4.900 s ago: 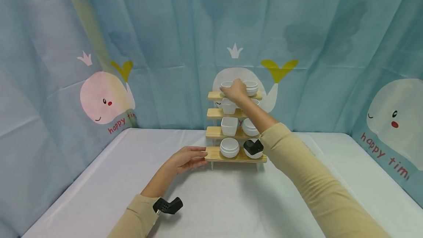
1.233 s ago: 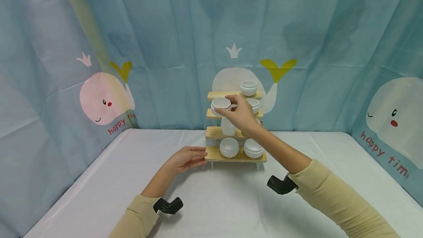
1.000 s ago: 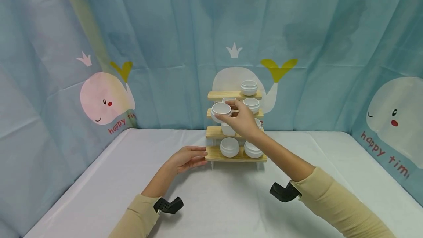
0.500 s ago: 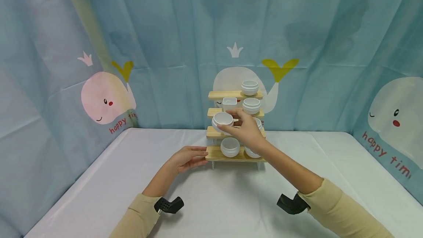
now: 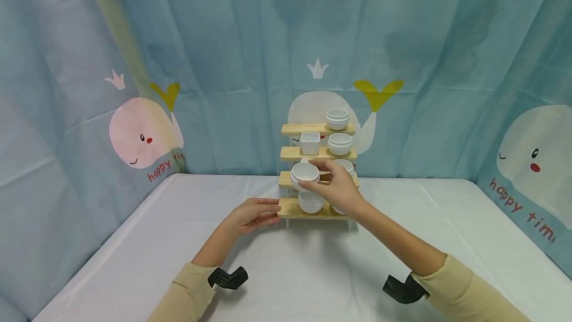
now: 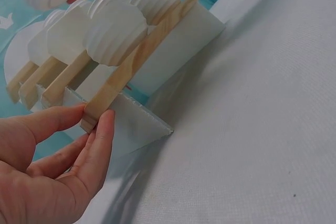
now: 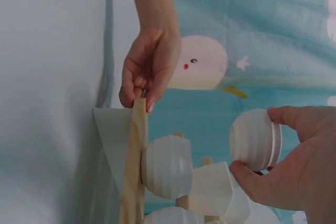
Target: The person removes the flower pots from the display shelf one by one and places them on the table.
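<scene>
Blue curtain (image 5: 232, 29) printed with whales across the background; white tablecloth (image 5: 290, 272) over the lower half of the head view. Centre of frame: four-tier wooden rack (image 5: 318, 129) carrying white bowls.

Right hand (image 5: 338, 189), centre of head view: thumb and fingers curled around a ribbed white bowl (image 5: 305, 173), held in the air in front of the third tier from the top, not resting on any shelf. Same grip at right edge of the right wrist view, bowl (image 7: 255, 139) on its side, palm cut off by the frame edge.

Left hand (image 5: 253, 214), left of the rack: fingertips pinching the left end of the bottom shelf (image 5: 290, 208). In the left wrist view, thumb above and fingers (image 6: 100, 145) below the shelf end (image 6: 100, 109); hand cut off at lower left.

Partly hidden behind the right hand: bowl on the bottom shelf (image 5: 310, 202), square cup and bowl of the third tier, right half of the bottom shelf. Fully visible: square cup (image 5: 310, 143) and bowl (image 5: 340, 143) on the second tier, bowl (image 5: 337, 119) on top.

Black wrist mounts at bottom edge; right one (image 5: 404, 289) partly under the sleeve.
</scene>
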Action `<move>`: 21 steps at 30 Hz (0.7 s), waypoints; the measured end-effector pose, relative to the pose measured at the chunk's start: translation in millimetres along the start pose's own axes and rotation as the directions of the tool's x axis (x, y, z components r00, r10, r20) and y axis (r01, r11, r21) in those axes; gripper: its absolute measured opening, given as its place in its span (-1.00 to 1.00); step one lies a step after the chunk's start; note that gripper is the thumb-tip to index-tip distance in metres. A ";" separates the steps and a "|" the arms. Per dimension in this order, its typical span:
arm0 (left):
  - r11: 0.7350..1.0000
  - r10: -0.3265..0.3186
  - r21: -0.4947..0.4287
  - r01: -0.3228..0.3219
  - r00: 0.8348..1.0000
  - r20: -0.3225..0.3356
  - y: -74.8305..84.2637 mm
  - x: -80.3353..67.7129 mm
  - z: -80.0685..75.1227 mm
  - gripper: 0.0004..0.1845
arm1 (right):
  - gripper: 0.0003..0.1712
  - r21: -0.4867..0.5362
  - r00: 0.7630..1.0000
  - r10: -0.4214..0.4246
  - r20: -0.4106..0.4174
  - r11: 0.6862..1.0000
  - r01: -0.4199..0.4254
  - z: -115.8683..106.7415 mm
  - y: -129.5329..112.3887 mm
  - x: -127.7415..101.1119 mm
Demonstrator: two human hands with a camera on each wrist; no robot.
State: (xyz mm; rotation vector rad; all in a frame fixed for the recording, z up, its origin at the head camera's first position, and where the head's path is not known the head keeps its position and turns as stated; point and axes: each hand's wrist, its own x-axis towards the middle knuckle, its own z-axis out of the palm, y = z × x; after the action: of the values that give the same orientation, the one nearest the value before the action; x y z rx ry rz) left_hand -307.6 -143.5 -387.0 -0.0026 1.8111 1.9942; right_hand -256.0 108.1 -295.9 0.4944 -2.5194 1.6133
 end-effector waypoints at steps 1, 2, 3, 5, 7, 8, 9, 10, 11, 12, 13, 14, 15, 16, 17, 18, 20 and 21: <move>1.000 0.000 0.001 0.000 1.000 0.000 0.0 -0.2 0.1 -0.45 | -0.24 0.003 1.000 0.004 0.001 1.000 -0.004 0.3 0.5 -1.3; 1.000 0.002 0.003 -0.002 1.000 0.002 -0.2 -0.2 -0.1 -0.44 | -0.25 0.005 1.000 -0.001 0.003 1.000 0.001 0.6 0.9 -2.4; 1.000 0.002 0.003 -0.002 1.000 0.002 -0.3 -0.2 -0.1 -0.44 | -0.26 0.009 1.000 -0.006 0.004 1.000 0.006 0.9 1.3 -3.6; 1.000 0.002 0.002 -0.002 1.000 0.002 -0.5 -0.1 0.0 -0.45 | -0.28 0.015 1.000 -0.019 0.006 1.000 0.019 1.9 1.7 -5.9; 1.000 0.001 0.000 -0.001 1.000 0.000 -0.6 0.4 -0.1 -0.45 | -0.29 0.018 1.000 -0.030 0.008 0.999 0.030 3.1 2.3 -8.1; 1.000 0.001 0.000 -0.001 1.000 -0.001 -0.8 0.7 -0.1 -0.45 | -0.30 0.021 0.999 -0.035 0.009 0.999 0.035 3.7 2.5 -9.3; 1.000 0.000 0.001 0.000 1.000 -0.003 -0.9 0.9 -0.1 -0.46 | -0.31 0.025 0.999 -0.039 0.012 0.999 0.039 4.3 2.5 -10.6; 1.000 0.002 0.004 -0.002 1.000 -0.004 -1.1 1.3 -0.1 -0.46 | -0.32 0.028 0.999 -0.043 0.014 0.999 0.043 4.8 2.6 -11.8; 1.000 -0.001 0.005 0.001 1.000 -0.009 -1.1 1.5 0.0 -0.46 | -0.33 0.035 0.999 -0.048 0.017 0.998 0.048 5.4 2.9 -12.7; 1.000 -0.002 0.006 0.002 1.000 -0.012 -1.1 1.7 0.1 -0.47 | -0.33 0.040 0.999 -0.049 0.019 0.998 0.048 5.9 3.1 -13.8; 1.000 -0.003 0.007 0.003 1.000 -0.015 -1.3 2.0 0.1 -0.47 | -0.33 0.043 0.999 -0.049 0.022 0.998 0.048 6.3 3.4 -14.9; 1.000 -0.004 0.008 0.005 1.000 -0.019 -1.4 2.3 0.1 -0.47 | -0.32 0.048 0.999 -0.047 0.024 0.998 0.046 6.7 3.7 -16.0; 1.000 -0.007 0.007 0.007 1.000 -0.021 -1.5 2.5 0.1 -0.48 | -0.32 0.051 0.999 -0.046 0.027 0.998 0.044 7.3 4.1 -17.0; 1.000 -0.006 0.008 0.006 1.000 -0.021 -1.6 2.6 0.1 -0.48 | -0.32 0.050 0.999 -0.044 0.026 0.998 0.042 7.9 4.7 -17.9; 1.000 -0.009 0.005 0.009 1.000 -0.023 -1.4 2.4 0.2 -0.48 | -0.32 0.055 0.999 -0.043 0.029 0.998 0.042 8.6 5.4 -18.9; 1.000 -0.008 0.006 0.008 1.000 -0.019 -1.5 2.3 0.0 -0.47 | -0.31 0.057 0.999 -0.042 0.030 0.998 0.040 9.0 6.1 -20.0; 1.000 -0.006 0.003 0.006 1.000 -0.012 -1.5 1.8 -0.1 -0.46 | -0.31 0.065 0.998 -0.052 0.034 0.997 0.050 10.3 7.9 -21.7; 1.000 -0.005 0.001 0.005 1.000 -0.010 -1.5 1.6 -0.3 -0.46 | -0.32 0.069 0.998 -0.059 0.036 0.996 0.057 10.8 9.0 -22.5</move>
State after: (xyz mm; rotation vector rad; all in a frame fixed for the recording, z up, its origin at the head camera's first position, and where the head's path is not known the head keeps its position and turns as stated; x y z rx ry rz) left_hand -308.7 -143.2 -388.9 -0.0165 1.8164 1.9931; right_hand -236.8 106.6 -314.2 0.6057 -2.4591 1.6893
